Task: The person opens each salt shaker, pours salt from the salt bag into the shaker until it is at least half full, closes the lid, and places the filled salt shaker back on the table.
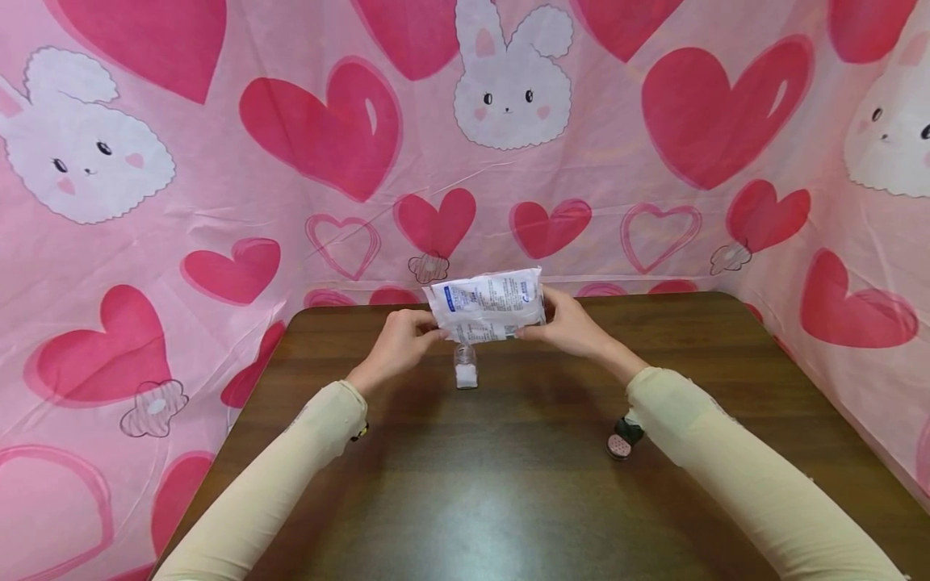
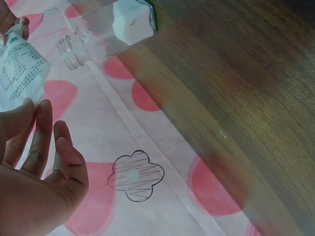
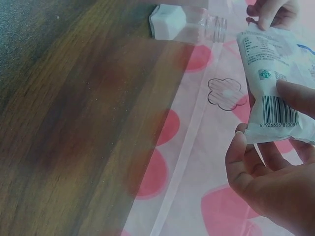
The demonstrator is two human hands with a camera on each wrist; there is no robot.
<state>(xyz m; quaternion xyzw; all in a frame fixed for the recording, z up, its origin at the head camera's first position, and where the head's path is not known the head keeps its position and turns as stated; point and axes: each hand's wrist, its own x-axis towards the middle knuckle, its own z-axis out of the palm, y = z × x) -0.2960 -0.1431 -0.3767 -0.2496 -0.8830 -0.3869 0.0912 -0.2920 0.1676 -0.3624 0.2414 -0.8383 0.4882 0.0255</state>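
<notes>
A white printed plastic packet (image 1: 487, 305) is held above the table between both hands, its lower edge over a small clear jar (image 1: 466, 369). My left hand (image 1: 398, 343) pinches the packet's left end between thumb and fingers. At the other end my right hand (image 1: 574, 327) grips it, thumb in front and fingers behind. In the right wrist view a barcode shows on the packet (image 3: 261, 54) near the right thumb. The jar (image 2: 101, 34) has a bare threaded neck and white contents at its bottom. Whether anything is passing from packet to jar, I cannot tell.
A small dark cap with a pink, hole-dotted face (image 1: 619, 448) lies by the right sleeve. The brown wooden table (image 1: 465, 484) ends at a pink cloth (image 1: 508, 177) with hearts and rabbits, which stands behind and at both sides.
</notes>
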